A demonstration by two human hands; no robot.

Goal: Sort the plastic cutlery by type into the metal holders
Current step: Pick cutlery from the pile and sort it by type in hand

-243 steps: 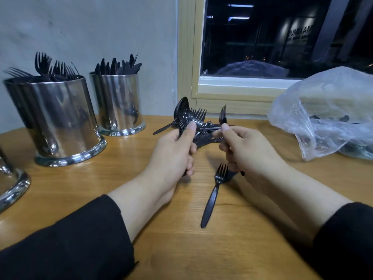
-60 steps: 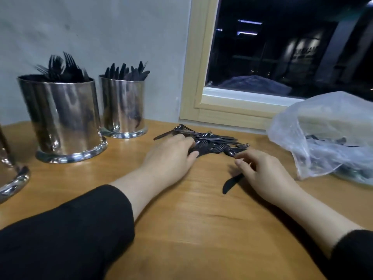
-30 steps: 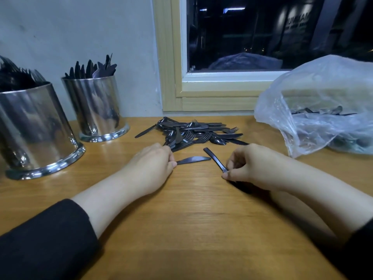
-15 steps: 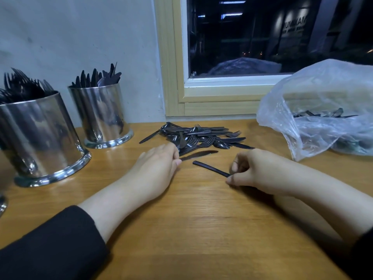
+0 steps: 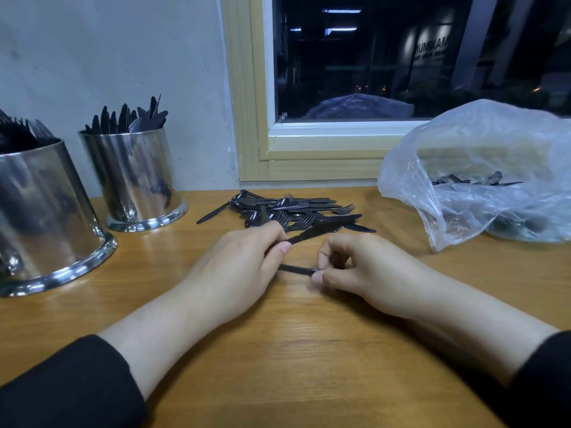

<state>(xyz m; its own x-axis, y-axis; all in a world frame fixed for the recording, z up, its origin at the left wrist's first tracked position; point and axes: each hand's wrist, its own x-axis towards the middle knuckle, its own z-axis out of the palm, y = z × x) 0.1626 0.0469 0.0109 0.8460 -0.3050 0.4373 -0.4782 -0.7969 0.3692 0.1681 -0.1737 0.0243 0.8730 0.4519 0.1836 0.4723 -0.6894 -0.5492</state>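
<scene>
Both hands have drawn closer together since half a second ago, and the two black plastic knives that lay apart on the tabletop (image 5: 309,366) are now each in a grip. One knife (image 5: 312,233) runs from the left hand (image 5: 241,267) up and right toward the pile, its end pinched between the left thumb and fingers. The second knife (image 5: 296,269) lies low across the gap between the hands, its right end pinched in the fingertips of the right hand (image 5: 367,270); its left end goes under the left hand. Just behind the hands sits the pile of cutlery (image 5: 293,211), forks, spoons and knives mixed. Left of it stand two metal holders: the knife holder (image 5: 136,177) and the nearer fork holder (image 5: 40,217). A clear plastic bag (image 5: 482,174) holding more cutlery sits at the right below the window (image 5: 401,57).
</scene>
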